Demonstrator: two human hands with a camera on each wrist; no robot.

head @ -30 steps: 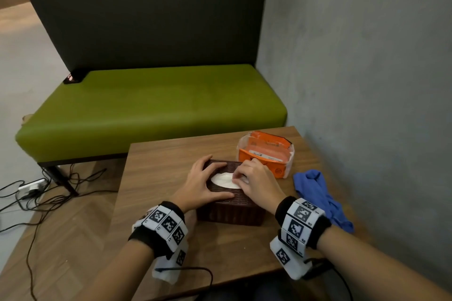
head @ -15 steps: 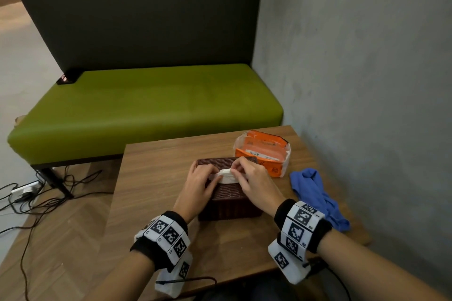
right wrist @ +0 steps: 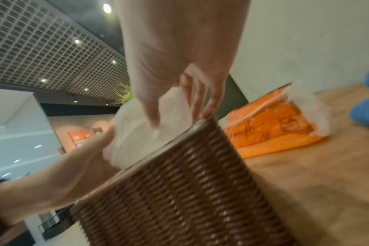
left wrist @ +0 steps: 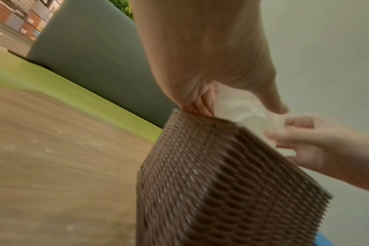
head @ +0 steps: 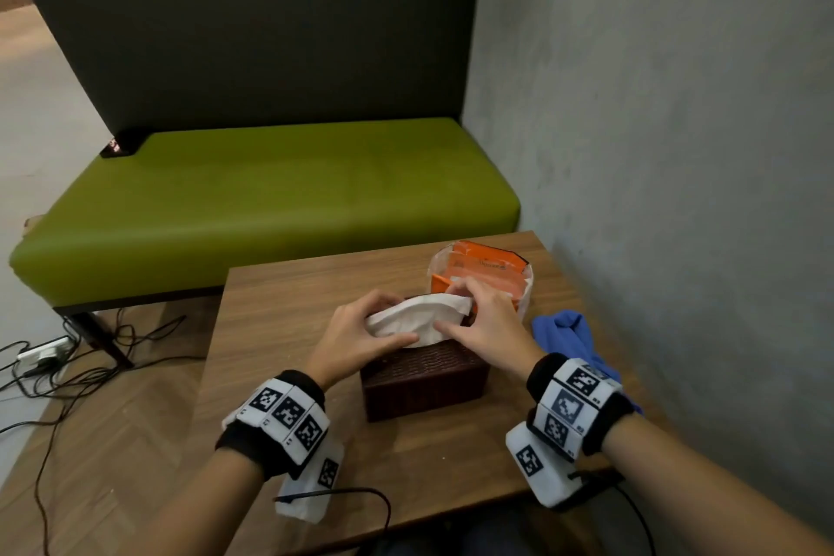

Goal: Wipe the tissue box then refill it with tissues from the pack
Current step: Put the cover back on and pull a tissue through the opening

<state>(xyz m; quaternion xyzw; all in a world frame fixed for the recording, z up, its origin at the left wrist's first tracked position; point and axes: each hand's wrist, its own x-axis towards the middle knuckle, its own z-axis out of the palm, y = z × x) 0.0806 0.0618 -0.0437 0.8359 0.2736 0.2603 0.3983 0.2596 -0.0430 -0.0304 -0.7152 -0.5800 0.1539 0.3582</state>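
Tissues (head: 417, 318) are bulging from the woven tissue box (head: 424, 379) on the surface (head: 280, 321); your left hand (head: 356, 336) and right hand (head: 485, 325) are each pinching them; orange pack (head: 485, 269) is sitting just behind.

Both hands have pulled the white tissue (head: 417, 321) up out of the tissue box (head: 424, 379)

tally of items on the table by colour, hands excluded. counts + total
Brown: 1, the woven tissue box
White: 1, the tissue that both hands hold over the box
Orange: 1, the tissue pack
Blue: 1, the cloth
Total: 4
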